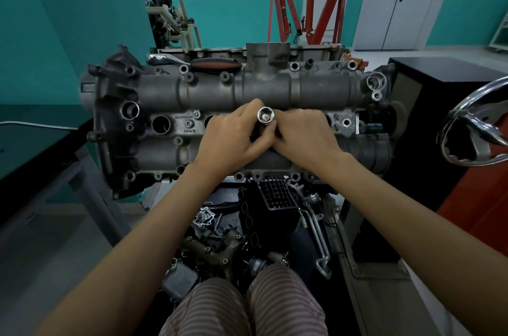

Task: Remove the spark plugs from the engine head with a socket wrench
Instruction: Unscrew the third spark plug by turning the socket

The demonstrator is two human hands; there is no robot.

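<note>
A chrome socket (pixel 265 115) is gripped upright by the left hand (pixel 233 137) and right hand (pixel 303 133) over the middle of the engine head (pixel 165 93). Teal-and-white walls (pixel 68 19) and a red hoist (pixel 308 0) are seen behind.

Teal-and-white walls (pixel 82 19) ring a pale floor (pixel 41 247), with a red engine hoist (pixel 310 0) by grey double doors (pixel 404 0) and a dark table (pixel 33 148) at left.

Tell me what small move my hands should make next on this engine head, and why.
Probably fetch the ratchet handle lying on the head's far edge. Both the left hand and the right hand grip the upright socket, whose open drive end has no wrench fitted.
</note>
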